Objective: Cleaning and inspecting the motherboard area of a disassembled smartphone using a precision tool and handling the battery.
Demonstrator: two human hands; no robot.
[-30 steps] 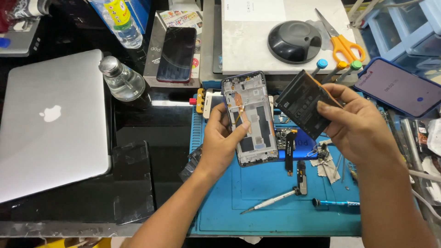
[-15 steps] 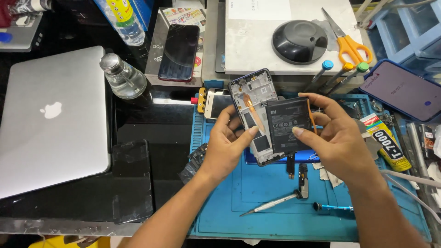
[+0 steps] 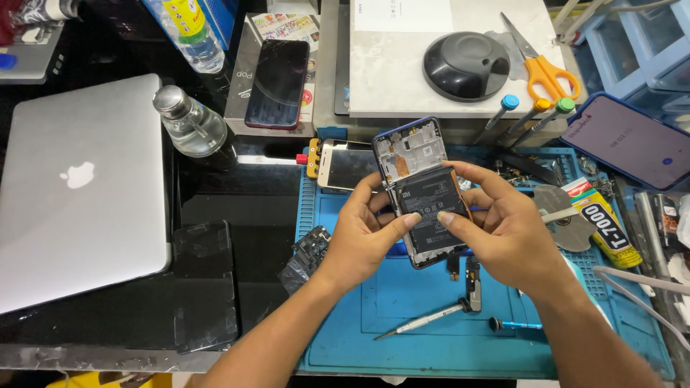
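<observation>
An opened phone frame (image 3: 412, 147) with its circuit boards exposed is held upright over the blue work mat (image 3: 402, 338). A black flat battery (image 3: 430, 208) lies inside the frame's lower half. My left hand (image 3: 359, 237) grips the frame's left edge with the thumb pressing on the battery. My right hand (image 3: 503, 226) holds the right edge, thumb and fingers also on the battery.
A closed silver laptop (image 3: 79, 194) lies at left, a glass bottle (image 3: 188, 126) beside it. Two screwdrivers (image 3: 424, 322) and small parts lie on the mat. A glue tube (image 3: 602, 223), another phone (image 3: 629, 140), scissors (image 3: 543, 68) and a black round pad (image 3: 466, 65) sit at right and behind.
My right hand brought the black battery from the right over the open frame and set it into the frame. Both thumbs now press on it.
</observation>
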